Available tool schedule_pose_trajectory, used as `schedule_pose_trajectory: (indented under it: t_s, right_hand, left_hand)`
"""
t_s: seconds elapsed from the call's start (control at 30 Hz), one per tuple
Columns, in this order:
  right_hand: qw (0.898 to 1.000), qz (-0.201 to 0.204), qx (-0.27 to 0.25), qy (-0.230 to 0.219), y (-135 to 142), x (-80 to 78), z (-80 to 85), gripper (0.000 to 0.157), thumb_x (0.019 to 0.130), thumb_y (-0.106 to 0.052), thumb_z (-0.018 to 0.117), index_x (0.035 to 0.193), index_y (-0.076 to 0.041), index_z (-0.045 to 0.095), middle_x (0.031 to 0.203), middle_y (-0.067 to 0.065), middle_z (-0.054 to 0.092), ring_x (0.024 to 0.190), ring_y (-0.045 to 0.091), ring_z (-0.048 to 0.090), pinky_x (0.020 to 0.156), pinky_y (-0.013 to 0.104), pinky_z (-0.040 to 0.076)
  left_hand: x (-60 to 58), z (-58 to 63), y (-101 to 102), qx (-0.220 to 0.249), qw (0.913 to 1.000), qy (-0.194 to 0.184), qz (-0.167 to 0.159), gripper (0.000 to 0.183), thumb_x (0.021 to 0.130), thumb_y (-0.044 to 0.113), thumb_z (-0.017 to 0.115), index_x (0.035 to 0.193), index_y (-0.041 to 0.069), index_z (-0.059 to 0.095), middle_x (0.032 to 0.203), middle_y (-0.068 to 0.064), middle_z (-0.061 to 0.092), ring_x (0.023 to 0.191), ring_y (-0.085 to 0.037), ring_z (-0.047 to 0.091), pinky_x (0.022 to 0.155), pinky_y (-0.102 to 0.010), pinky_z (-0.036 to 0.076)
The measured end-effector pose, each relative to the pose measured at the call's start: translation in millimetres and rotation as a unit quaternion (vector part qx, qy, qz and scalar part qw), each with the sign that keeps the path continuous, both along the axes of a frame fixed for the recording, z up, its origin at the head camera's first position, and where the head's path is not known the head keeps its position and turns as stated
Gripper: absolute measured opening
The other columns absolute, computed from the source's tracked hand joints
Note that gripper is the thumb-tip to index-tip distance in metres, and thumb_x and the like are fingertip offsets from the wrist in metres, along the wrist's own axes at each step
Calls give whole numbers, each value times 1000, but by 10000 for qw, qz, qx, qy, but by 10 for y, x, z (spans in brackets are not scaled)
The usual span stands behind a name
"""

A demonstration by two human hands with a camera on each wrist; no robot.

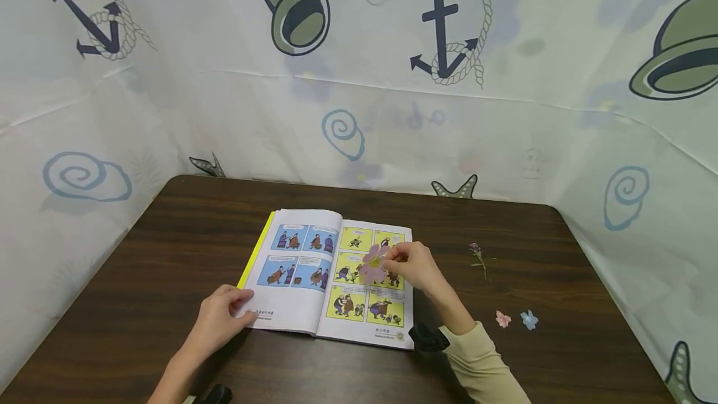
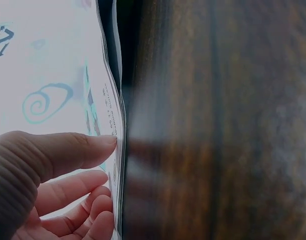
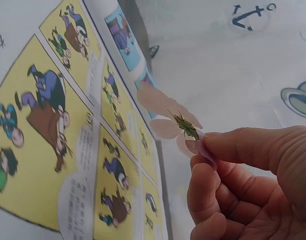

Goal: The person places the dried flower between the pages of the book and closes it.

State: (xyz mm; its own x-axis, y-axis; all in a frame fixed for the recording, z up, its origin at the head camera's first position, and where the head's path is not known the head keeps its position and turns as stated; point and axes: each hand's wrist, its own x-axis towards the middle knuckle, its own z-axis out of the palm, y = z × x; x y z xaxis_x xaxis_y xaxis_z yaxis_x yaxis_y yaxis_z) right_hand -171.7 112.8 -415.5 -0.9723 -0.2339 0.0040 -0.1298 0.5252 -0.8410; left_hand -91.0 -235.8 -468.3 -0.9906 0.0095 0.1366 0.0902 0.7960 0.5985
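A pink pressed flower (image 1: pixel 372 264) with a yellowish middle hangs over the right page of an open comic book (image 1: pixel 291 312). My right hand (image 1: pixel 411 265) pinches it by a petal between thumb and index finger. In the right wrist view, the flower (image 3: pixel 166 116) shows its green underside close to the page, and the other fingers of my right hand (image 3: pixel 242 185) curl below the pinch. At the book's lower left corner rests my left hand (image 1: pixel 221 315). Its thumb (image 2: pixel 75 152) lies near the page edge in the left wrist view, with the fingers beside it.
On the dark wooden table (image 1: pixel 168 254), right of the book, lies a small purple dried flower (image 1: pixel 477 255) with a thin stem. Nearer the front are a small pink flower (image 1: pixel 503 319) and a pale blue flower (image 1: pixel 529 320). A printed curtain (image 1: pixel 381 136) surrounds the table's back and sides.
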Motion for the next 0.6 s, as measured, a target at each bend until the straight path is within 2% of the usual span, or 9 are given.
schedule_pose_trajectory:
  t_s: [0.27,0.6]
  right_hand:
    - [9997,96,184,86,-91,3,-70,10,82,-7,69,75,-3,65,64,1,56,58,13,49,54,24,42]
    - [9991,206,343,122,-128,-1,-157,10,82,-7,69,74,-3,64,63,0,55,56,12,49,52,23,41]
  left_hand:
    - [4,9,7,35,10000,-74,24,37,70,6,80,101,-10,67,94,-15,59,73,-19,50,63,-24,46]
    - [7,-9,3,16,9999,-114,88,38,70,6,80,102,-10,67,95,-15,58,74,-20,50,65,-25,47]
